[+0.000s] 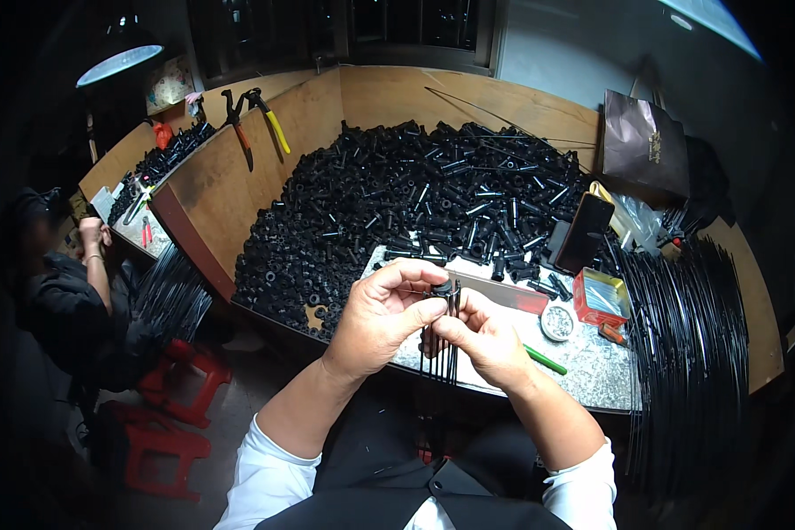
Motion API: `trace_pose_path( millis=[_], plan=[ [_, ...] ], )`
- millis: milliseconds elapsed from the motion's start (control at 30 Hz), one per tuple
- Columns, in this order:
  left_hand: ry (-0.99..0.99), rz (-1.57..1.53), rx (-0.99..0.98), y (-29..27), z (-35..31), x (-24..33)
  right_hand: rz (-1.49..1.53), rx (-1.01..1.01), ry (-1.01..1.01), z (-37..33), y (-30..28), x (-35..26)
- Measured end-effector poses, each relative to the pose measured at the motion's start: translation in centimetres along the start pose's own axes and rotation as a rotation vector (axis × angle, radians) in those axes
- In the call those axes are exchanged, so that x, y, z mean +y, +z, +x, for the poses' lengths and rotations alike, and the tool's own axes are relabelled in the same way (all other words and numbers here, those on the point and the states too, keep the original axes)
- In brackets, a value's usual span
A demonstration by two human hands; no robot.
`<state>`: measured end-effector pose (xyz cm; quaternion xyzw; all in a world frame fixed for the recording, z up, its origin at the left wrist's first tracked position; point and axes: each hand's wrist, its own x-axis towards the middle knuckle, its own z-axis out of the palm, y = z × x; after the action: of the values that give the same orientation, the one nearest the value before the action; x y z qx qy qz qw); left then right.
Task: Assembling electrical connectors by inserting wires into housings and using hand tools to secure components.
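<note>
Above the front edge of the worktable, my left hand pinches a small round black fitting between thumb and fingers. Several thin black rods hang down from it. My right hand is closed beside it, thumb and fingertips gripping the rods near their upper ends. Both hands nearly touch at the fitting. How the rods join the fitting is hidden by my fingers.
Behind my hands lies a big heap of black tubular fittings. To the right are a small dish, a red-yellow tin, a phone, a green-handled tool and a bundle of black rods. A co-worker sits left near red stools.
</note>
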<state>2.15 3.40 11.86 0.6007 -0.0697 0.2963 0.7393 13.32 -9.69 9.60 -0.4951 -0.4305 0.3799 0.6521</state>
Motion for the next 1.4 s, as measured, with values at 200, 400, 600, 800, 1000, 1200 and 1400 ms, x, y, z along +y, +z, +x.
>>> trace_pose_path(
  millis=[200, 400, 600, 800, 1000, 1200, 1400],
  plan=[
    [-0.007, 0.022, -0.005, -0.3, -0.1, 0.1, 0.058, -0.104, 0.001, 0.1, -0.2, -0.2],
    [0.04, -0.024, -0.075, -1.2, 0.0, 0.2, 0.126, -0.215, 0.01, 0.4, -0.2, -0.4],
    [0.098, -0.03, -0.136, -1.8, 0.5, 0.1, 0.179, -0.299, 0.099, 1.2, -0.8, 0.1],
    [0.012, -0.24, -0.215, -1.5, 1.0, 0.7, 0.139, -0.515, 0.116, 1.9, -0.3, -0.4],
    [-0.232, 0.046, 0.039, -1.7, 0.1, 1.5, -0.028, -0.075, 0.014, -0.2, 1.1, -2.0],
    [0.189, 0.771, 0.09, 1.8, -0.8, 3.9, -0.85, 0.184, -0.439, -0.7, 2.3, -3.1],
    [0.339, 0.889, 0.074, 1.5, -1.0, 4.5, -0.799, 0.048, -0.493, -1.0, 1.7, -3.4]
  ],
)
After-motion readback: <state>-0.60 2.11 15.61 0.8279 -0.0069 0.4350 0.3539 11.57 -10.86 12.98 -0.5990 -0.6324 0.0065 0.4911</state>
